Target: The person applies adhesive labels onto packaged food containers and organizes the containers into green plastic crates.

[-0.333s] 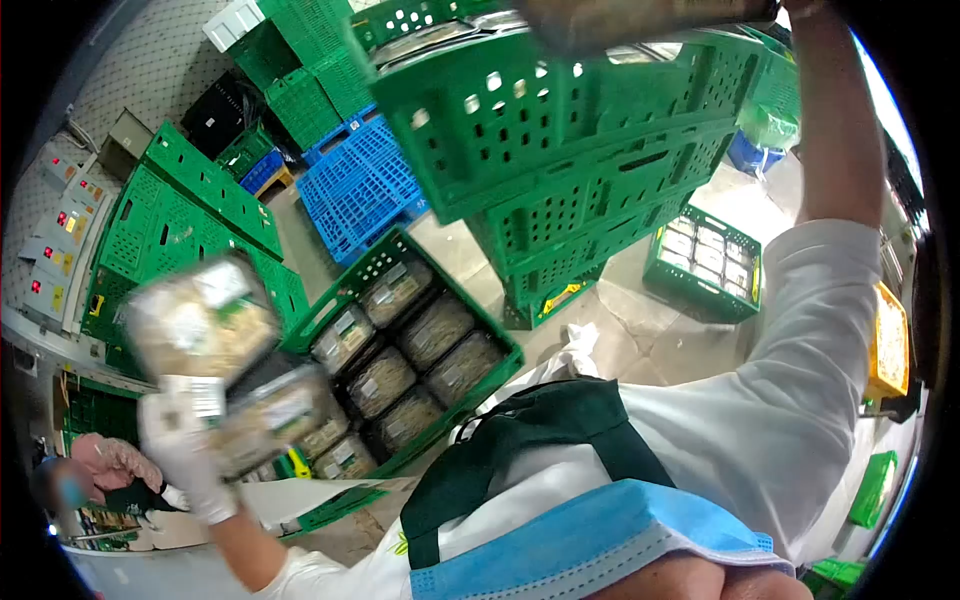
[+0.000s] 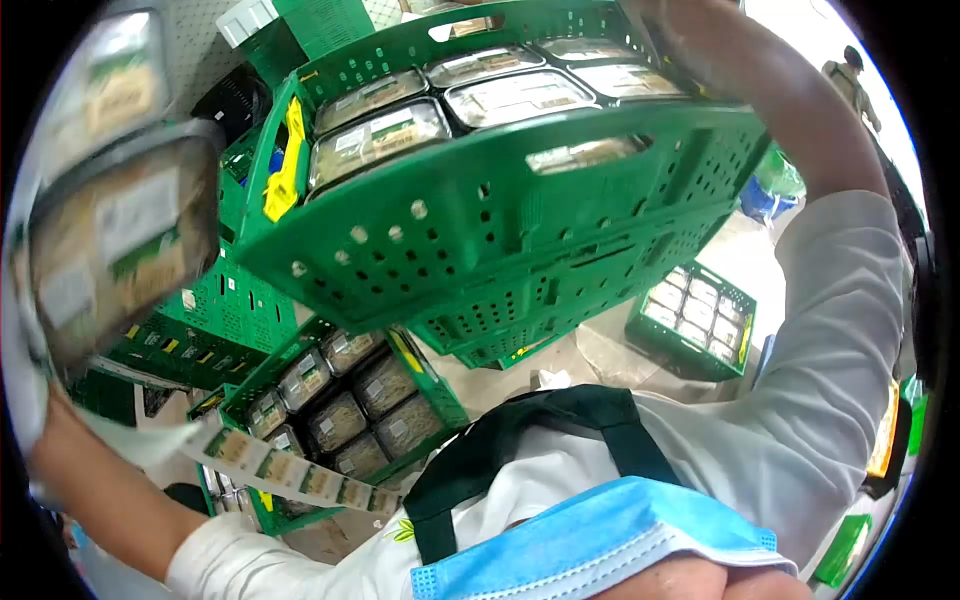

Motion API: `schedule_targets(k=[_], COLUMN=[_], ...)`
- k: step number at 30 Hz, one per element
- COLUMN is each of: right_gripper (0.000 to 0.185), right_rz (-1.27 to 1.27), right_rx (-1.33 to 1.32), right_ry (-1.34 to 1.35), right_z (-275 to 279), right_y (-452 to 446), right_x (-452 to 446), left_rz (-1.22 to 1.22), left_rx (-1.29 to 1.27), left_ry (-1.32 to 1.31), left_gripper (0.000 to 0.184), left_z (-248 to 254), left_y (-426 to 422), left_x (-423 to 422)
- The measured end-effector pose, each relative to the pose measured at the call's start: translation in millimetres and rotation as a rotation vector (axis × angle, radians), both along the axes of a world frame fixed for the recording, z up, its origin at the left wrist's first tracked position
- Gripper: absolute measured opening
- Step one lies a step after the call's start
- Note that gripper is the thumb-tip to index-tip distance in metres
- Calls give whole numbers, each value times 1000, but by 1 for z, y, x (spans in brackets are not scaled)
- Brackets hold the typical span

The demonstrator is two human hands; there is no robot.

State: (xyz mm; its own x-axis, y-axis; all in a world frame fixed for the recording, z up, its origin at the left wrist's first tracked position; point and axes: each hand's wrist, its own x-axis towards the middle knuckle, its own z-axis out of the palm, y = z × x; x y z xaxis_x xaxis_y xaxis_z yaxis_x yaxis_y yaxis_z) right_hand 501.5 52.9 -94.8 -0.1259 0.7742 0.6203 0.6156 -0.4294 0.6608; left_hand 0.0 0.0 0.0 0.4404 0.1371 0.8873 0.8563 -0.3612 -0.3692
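Observation:
At the left edge, my left hand [image 2: 25, 345], in a pale glove, is closed on clear-lidded food packs. The nearer labelled pack [image 2: 130, 235] is tilted, and another blurred pack [image 2: 110, 85] shows above it. A strip of printed labels [image 2: 290, 473] runs below that hand toward my apron. My right arm reaches to the far side of the top green crate [image 2: 520, 215]; my right hand [image 2: 665, 25] is blurred at the top edge, with its fingers hidden. Labelled packs [image 2: 520, 95] lie in rows inside this crate, whose near side has a long handle slot.
Below on the left stands a green crate [image 2: 445, 395] of dark packs. Another filled crate [image 2: 690, 360] sits on the floor at right. More green crates [image 2: 330, 25] are stacked at the back left. A person [image 2: 848, 80] stands far off at upper right.
My left hand and its packs have moved left and closer to the camera. The top crate looks lower and nearer, its contents now showing. The label strip has come into view.

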Motion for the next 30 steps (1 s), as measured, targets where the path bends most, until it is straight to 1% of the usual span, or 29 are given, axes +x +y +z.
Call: schedule_targets(k=[1,2,3,4,5,6,7,9,10,11,12,13,14,15,17,18,19,20,21,22,23,25,26,27,28,29,30], right_gripper=[13,14,17,16,16,18,18,25,30,35,42,49,49,50,55,63,73,75,78,81,82,64,65,76,77,61,50], right_rz=[-146,-379,-283,-308,-336,-351,-344,-338,-366,-393,-345,-321,-260,-205,-86,-29,58,5,-70,-151,-81,315,470,619,840,686,660], right_rx=[7,-315,-193,-211,-227,-394,-401,-582,-647,-709,-824,-792,-770,-744,-757,-760,-835,-805,-806,-795,-701,-535,-574,-609,-467,-352,-500], right_ry=[93,172,172,158,147,188,190,586,730,873,1038,1233,1221,1206,1066,1238,1156,1144,1270,1389,1336,1371,1238,1096,994,940,882], right_z=[-23,-18,-37,-43,-46,-35,-19,16,30,42,51,49,47,43,33,31,18,21,25,28,9,7,-4,-21,-34,-32,-28], right_y=[15,-9,7,13,15,10,1,-15,-17,-18,-15,-18,-26,-40,-65,-88,-93,-108,-111,-113,-106,-123,-114,-100,-99,-108,-101], right_x=[10,-27,-8,-5,-5,-13,-21,-28,-25,-19,-1,20,25,27,29,13,36,11,9,8,46,23,45,64,37,-13,-16], left_rz=[1,11,-196,-405,-433,-456,-290,-399,-364,-430,-494,-666,-690,-839,-857,-849,-861,-848,-829,-917,-860,-794,-634,-591,-686,-785,-816], left_rx=[76,73,25,-22,68,161,384,450,385,410,436,545,361,349,367,275,241,348,448,524,444,286,365,188,212,233,185], left_ry=[155,158,57,-44,-40,-38,70,238,343,391,440,436,506,474,577,626,667,631,596,552,582,649,749,910,950,990,1046], left_gripper=[36,36,31,26,24,22,22,21,17,16,16,20,24,29,32,33,34,35,36,37,38,40,41,31,26,21,10], left_z=[12,10,-2,-17,-20,-24,-25,-45,-56,-68,-79,-90,-96,-105,-116,-116,-117,-114,-113,-111,-112,-120,-131,-143,-158,-168,-159], left_y=[16,24,23,25,41,56,73,90,96,100,103,106,106,112,124,122,120,115,112,114,113,107,108,108,116,123,117], left_x=[25,59,104,148,171,194,207,233,240,248,257,267,265,270,266,262,264,270,275,284,282,281,279,275,269,263,258])
